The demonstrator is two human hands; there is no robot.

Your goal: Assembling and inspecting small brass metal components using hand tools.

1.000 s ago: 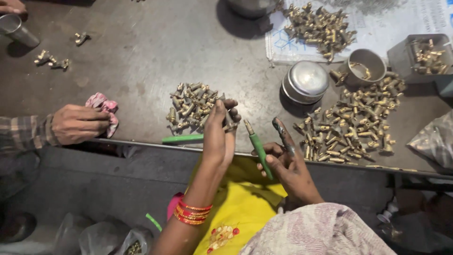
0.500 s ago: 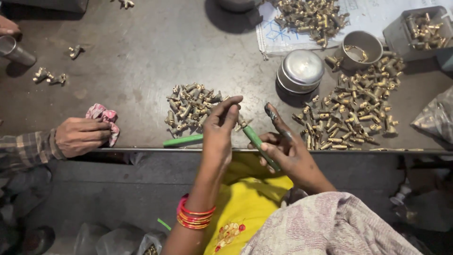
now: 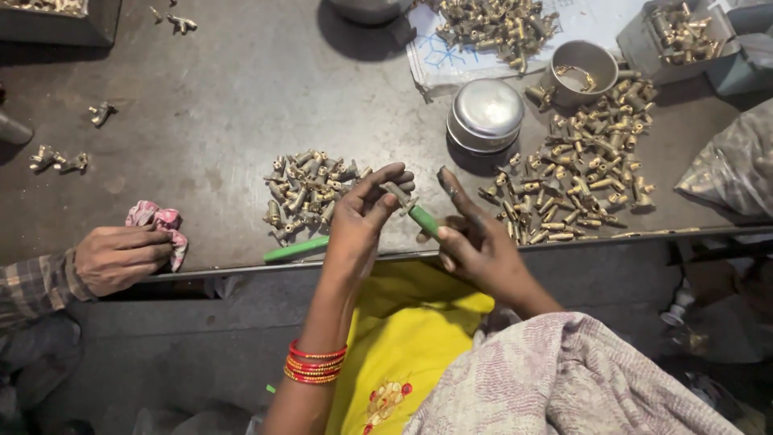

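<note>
Dark, scuffed metal bench [image 3: 241, 97] fills the upper view, its front lip running across the middle. Far left: another person's hand [image 3: 121, 258] in a checked sleeve rests at the bench edge, touching a pink crumpled rag [image 3: 157, 221]; a few stray brass bits lie beyond it. Left of centre: small pile of brass fittings [image 3: 310, 193], with a green stick-like tool [image 3: 296, 249] lying just below it at the lip. Centre: left hand [image 3: 362, 221], red bangles at the wrist, fingertips pinched shut on a small brass fitting [image 3: 396, 193] just beside the pile. Right hand [image 3: 475, 246] grips a green-handled tool [image 3: 423, 220], forefinger stretched out, the tool's tip meeting the held fitting. Behind: domed steel lid [image 3: 485, 113], steel cup [image 3: 581, 71]. Right: larger spread of brass fittings [image 3: 584, 173]; grey plastic bag [image 3: 729, 165] at the edge.
</note>
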